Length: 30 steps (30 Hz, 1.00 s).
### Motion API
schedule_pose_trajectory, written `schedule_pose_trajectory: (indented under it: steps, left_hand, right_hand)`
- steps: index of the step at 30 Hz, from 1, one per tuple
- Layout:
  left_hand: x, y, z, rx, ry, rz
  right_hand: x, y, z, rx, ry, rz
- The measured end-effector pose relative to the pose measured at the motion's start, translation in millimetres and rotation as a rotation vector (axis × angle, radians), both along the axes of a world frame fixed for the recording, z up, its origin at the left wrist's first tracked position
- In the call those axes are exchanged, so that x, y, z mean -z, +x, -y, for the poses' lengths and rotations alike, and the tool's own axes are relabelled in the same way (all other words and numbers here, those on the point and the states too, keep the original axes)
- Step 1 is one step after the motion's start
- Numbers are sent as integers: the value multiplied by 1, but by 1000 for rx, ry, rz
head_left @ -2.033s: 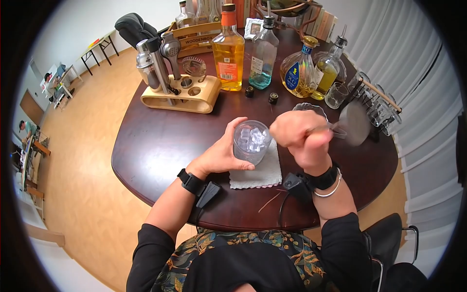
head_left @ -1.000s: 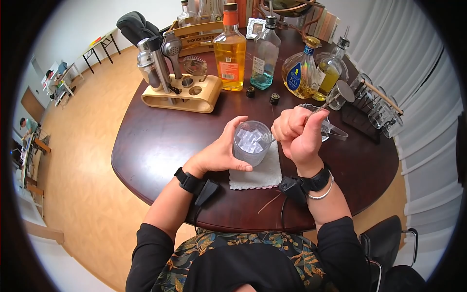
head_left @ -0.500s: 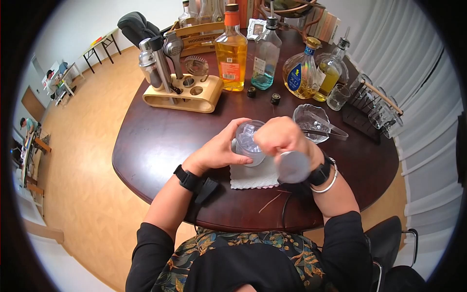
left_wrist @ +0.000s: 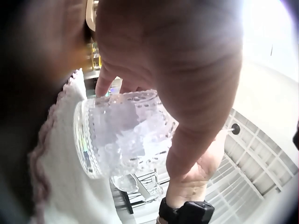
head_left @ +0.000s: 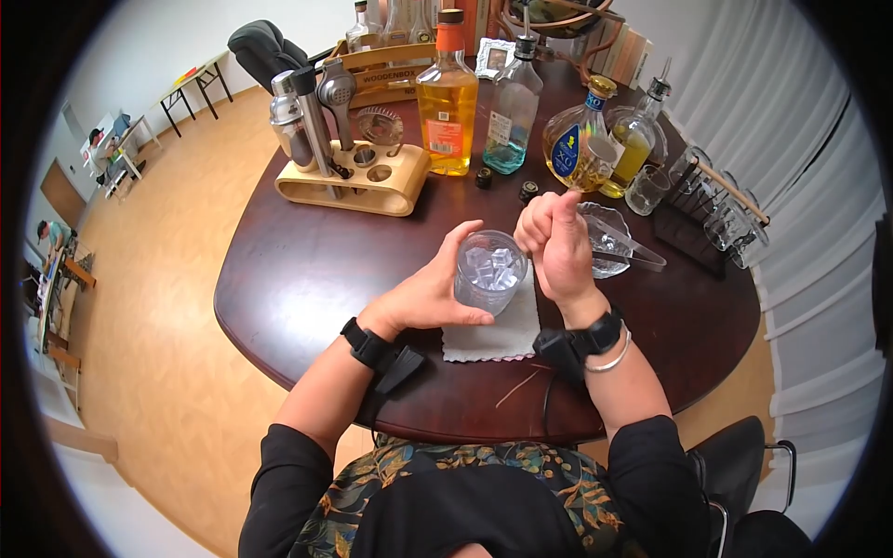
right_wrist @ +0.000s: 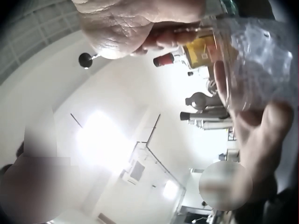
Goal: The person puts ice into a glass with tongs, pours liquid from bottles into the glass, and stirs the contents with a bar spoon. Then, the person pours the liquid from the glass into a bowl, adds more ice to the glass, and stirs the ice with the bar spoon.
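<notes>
In the head view my left hand (head_left: 423,296) grips the left side of a clear glass (head_left: 476,298), thumb in front. Ice cubes (head_left: 491,268) lie inside it. The glass appears upright over a pale cloth (head_left: 493,339); the left wrist view shows its patterned wall (left_wrist: 126,135) beside the cloth's scalloped edge (left_wrist: 46,130). At the glass's right rim, my right hand (head_left: 560,251) has its fingers curled round a thin tool, mostly hidden. The tool's round end (head_left: 598,153) shows beyond the thumb, and as a dark knob (right_wrist: 86,60) in the right wrist view.
A glass bowl (head_left: 606,256) with tongs (head_left: 637,256) stands right of my right hand. Behind are an orange-capped bottle (head_left: 446,116), a blue-tinted bottle (head_left: 511,121), other bottles and two small black caps. A wooden tool stand (head_left: 400,191) is back left, a glass rack (head_left: 693,232) at right.
My right hand has turned and shifted right, off the top of the glass. The tool's round end has swung from the near side to the far side. My left hand still grips the glass.
</notes>
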<state>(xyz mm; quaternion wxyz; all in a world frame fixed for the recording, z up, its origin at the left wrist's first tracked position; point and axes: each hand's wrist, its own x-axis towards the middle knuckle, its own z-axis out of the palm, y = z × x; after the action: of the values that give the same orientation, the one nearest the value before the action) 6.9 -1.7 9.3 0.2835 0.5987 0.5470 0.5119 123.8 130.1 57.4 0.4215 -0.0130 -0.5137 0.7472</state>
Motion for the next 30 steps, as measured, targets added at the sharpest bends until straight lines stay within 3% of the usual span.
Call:
schedule_pose_trajectory:
  steps: [1,5,9,20,23,27,30]
  left_hand:
    - [2,1,-2,-22,11,-36]
    - [-6,4,-3,-54,-66,-26]
    - [-3,1,-2,-46,-21,-15]
    - [-3,-1,-1,-44,-26,-11]
    - [-6,1,0,-47,-22,0]
    - [-5,6,2,-79,41,15]
    - [1,4,-1,-94,14,-21]
  right_hand:
    - [-6,-2,10,168,-75,38]
    - [-1,12,7,35,-143,-37]
    - [-8,14,8,56,-181,-135]
    - [-38,30,9,-25,-20,-252]
    - [-43,31,7,-99,88,-301]
    - [-36,22,2,-161,458,-362]
    - [-21,15,-2,-217,658,-225]
